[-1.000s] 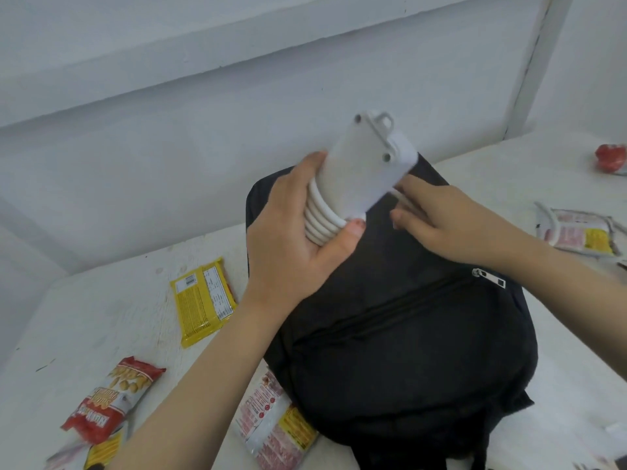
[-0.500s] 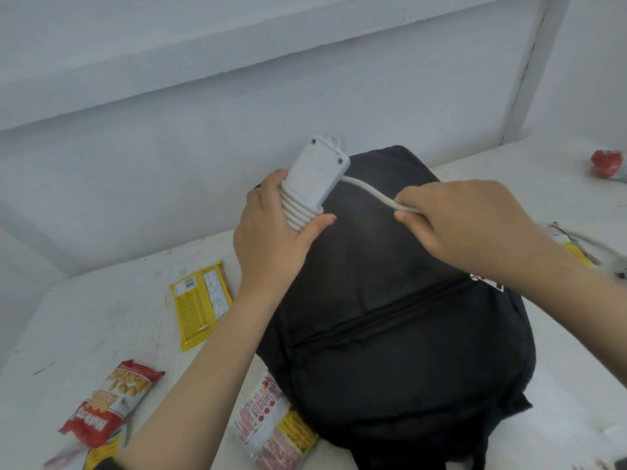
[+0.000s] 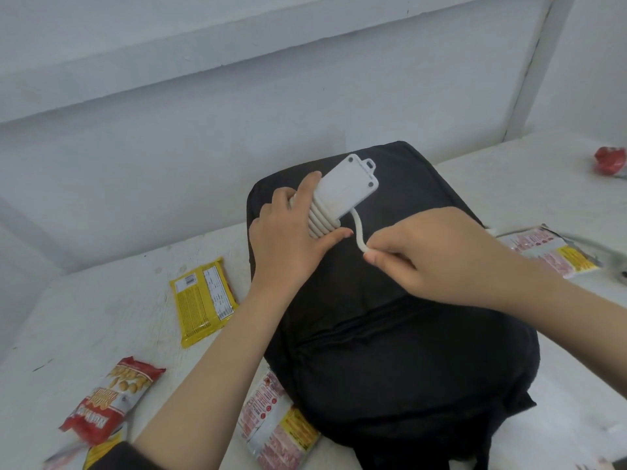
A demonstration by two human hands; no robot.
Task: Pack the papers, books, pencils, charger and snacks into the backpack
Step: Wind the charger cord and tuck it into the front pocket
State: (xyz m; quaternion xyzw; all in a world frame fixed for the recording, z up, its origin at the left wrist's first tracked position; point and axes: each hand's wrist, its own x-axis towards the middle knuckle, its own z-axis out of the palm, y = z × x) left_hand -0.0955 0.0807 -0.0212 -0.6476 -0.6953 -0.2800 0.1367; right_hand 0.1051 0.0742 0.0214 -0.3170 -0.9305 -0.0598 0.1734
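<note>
Evidently wrapping step; left hand clasped charger above backpack; right hand pinched loose cord; next likely: tuck end, unzip backpack.

A white bench fills the lower part of the frame, with small dark scuffs at the lower left. Behind it rises a pale wall, with a slanting post at the upper right.

The person's two bare forearms end in the left hand and the right hand, both with short rounded nails, the left arm wearing a dark fabric sleeve whose soft edge shows near the elbow, the right arm uncovered to the frame's edge.
</note>
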